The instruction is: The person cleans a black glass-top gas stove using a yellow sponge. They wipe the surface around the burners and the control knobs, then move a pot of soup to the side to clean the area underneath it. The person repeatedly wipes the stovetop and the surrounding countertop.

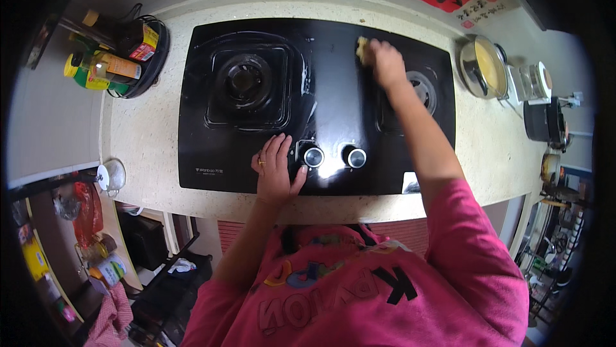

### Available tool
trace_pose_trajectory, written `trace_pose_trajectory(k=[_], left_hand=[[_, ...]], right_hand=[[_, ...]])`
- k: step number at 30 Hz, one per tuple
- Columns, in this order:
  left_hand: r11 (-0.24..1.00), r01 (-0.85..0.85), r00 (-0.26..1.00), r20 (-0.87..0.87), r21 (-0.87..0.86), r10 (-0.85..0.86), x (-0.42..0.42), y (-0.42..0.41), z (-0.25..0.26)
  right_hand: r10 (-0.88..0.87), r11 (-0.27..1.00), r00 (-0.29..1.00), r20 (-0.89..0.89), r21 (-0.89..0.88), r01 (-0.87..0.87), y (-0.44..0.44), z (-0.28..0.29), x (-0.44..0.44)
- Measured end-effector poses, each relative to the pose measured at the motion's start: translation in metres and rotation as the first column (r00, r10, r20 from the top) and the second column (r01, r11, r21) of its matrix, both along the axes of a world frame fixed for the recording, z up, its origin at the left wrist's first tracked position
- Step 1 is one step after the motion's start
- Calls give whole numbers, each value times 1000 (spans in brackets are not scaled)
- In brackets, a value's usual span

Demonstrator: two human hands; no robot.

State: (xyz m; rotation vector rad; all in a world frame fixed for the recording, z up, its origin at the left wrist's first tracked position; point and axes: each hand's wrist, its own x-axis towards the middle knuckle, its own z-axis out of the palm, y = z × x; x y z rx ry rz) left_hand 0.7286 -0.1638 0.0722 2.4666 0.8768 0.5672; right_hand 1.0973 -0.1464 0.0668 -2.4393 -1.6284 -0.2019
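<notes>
A black glass gas hob lies before me, with whitish smears around its left burner. My right hand grips a yellowish sponge against the glass near the back edge, beyond the right burner. That forearm hides part of the right burner. Flat on the front of the hob rests my left hand, fingers spread, a ring on one finger. It holds nothing and lies just left of the left control knob. The right knob sits beside that one.
A dark round tray of sauce bottles stands left of the hob. To its right are a metal pot, a glass jar and a black appliance. A small glass pot is by the counter's left front edge.
</notes>
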Motion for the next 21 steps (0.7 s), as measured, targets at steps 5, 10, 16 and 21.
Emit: trace_pose_trajectory(k=[5,10,16,21], left_hand=[[999,-50,999,5,-17,50,2,-1,2],[998,-47,999,-1,-37,47,1,-8,2],[998,-62,996,-57,10,63,1,-6,-2],[994,-96,994,-54,47,99,1,-6,-8]], right_hand=[[317,931,916,-246,-103,-350,-124,42,-74],[358,916,812,-461,6,-401,-166,42,-78],[624,717,515,-587,170,-676,-50,19,-115],[563,813,629,-537,222,-538,-33,14,-129]])
